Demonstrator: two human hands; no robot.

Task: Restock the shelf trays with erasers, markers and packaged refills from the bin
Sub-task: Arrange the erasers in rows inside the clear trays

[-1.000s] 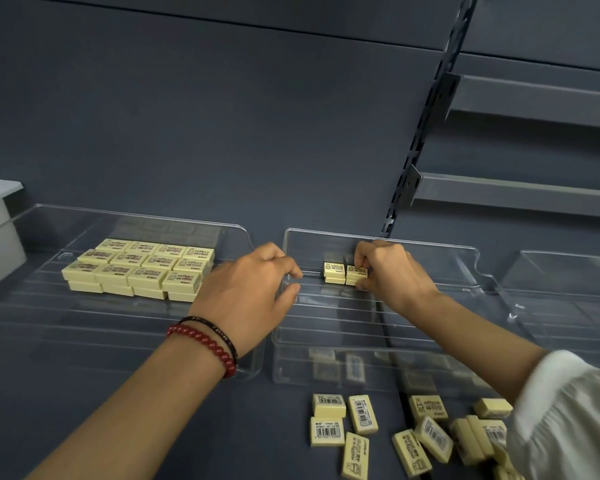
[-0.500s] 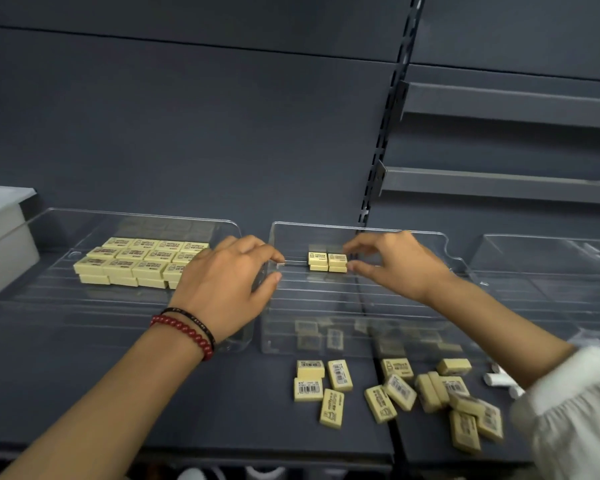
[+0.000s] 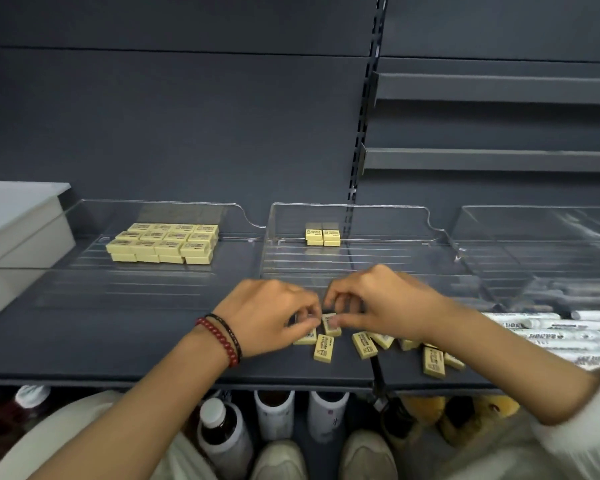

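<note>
Both hands at the loose erasers near the shelf front edge.
Right hand pinches one eraser; left hand curls just beside it, its grip I cannot tell. The middle tray holds a small stack near its back wall, well apart from both side walls.

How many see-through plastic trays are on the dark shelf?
3. The left clear plastic tray holds many yellow erasers, the middle tray a few, the right tray runs off the picture; more may lie beyond.
</note>
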